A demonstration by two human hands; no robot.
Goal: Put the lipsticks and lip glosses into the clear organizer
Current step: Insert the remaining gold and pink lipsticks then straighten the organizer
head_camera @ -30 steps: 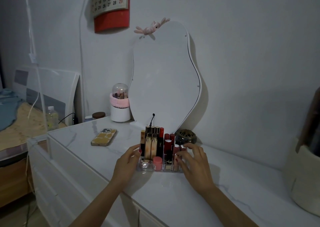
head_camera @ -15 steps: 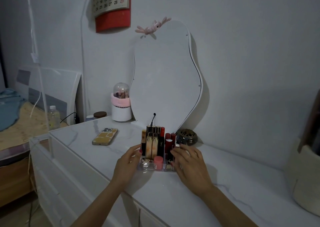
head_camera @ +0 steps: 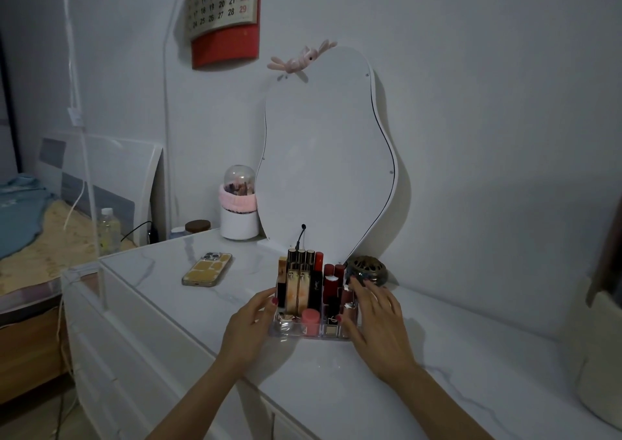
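Note:
The clear organizer (head_camera: 286, 331) stands on the white marble dresser top, in front of a wavy mirror. Several lipsticks and lip glosses (head_camera: 304, 280) stand upright in its compartments: gold and black tubes at the left, red ones at the right, a pink cap at the front. My left hand (head_camera: 249, 325) presses against the organizer's left side, fingers curled around its edge. At the right side, my right hand (head_camera: 377, 318) rests with its fingers spread over the red tubes. Both hands grip the organizer between them.
A phone in a yellow case (head_camera: 207, 269) lies left of the organizer. A dark round ornament (head_camera: 367, 269) sits just behind my right hand. The mirror (head_camera: 326, 157) leans on the wall. A white pot with a pink band (head_camera: 239, 217) stands at the back left. The dresser's front edge (head_camera: 255, 385) runs under my wrists.
The organizer has slid slightly away from me toward the mirror, between both hands. My right hand's fingers moved up over the red tubes at the right.

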